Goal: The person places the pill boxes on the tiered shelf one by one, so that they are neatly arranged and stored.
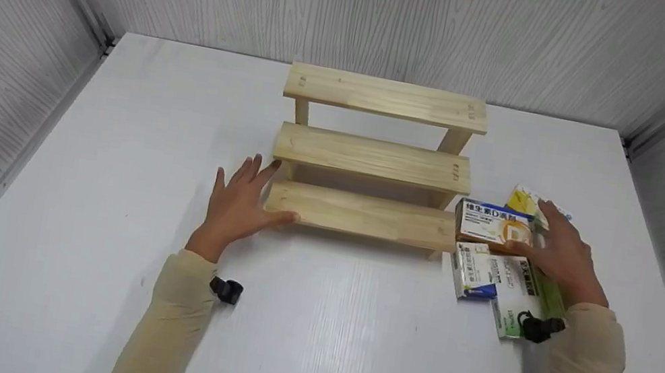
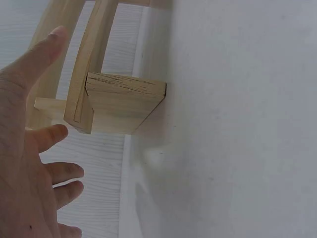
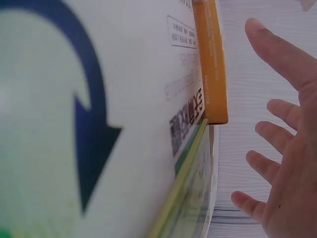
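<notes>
A three-step wooden rack stands in the middle of the table. My left hand is spread at its left end, with the thumb by the lowest step's front corner. In the left wrist view the left fingers are extended and grip nothing. My right hand hovers over several medicine boxes right of the rack, its fingers extended. Nearest its thumb is a white, blue and orange box, whose orange side shows in the right wrist view. A yellow-and-white box lies partly hidden behind the hand.
In front of the orange box lie a white box with a blue end, a white-and-green box and a green box, partly under the right wrist. Grey wood-grain panels enclose the white table at the back and sides.
</notes>
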Demonstrator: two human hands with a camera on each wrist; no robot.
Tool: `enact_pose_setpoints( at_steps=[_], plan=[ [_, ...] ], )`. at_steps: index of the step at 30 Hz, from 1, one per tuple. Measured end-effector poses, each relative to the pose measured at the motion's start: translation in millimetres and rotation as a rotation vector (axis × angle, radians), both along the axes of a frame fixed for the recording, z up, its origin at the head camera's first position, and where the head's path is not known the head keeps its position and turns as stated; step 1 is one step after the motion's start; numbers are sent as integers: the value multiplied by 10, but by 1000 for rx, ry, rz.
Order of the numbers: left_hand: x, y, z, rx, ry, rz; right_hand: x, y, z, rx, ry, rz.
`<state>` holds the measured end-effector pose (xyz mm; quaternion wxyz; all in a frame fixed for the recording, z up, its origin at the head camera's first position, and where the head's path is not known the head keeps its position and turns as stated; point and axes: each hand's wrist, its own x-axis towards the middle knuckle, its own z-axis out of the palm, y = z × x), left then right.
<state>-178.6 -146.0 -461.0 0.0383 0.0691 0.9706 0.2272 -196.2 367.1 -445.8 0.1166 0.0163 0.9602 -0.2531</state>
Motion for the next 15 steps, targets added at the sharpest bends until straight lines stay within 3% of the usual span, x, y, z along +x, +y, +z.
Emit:
enact_pose_setpoints(
  at_steps=[15],
  plan=[
    [12,46,-125,112,-16,-16,-125,-15,-38,92,-94,83]
  ],
)
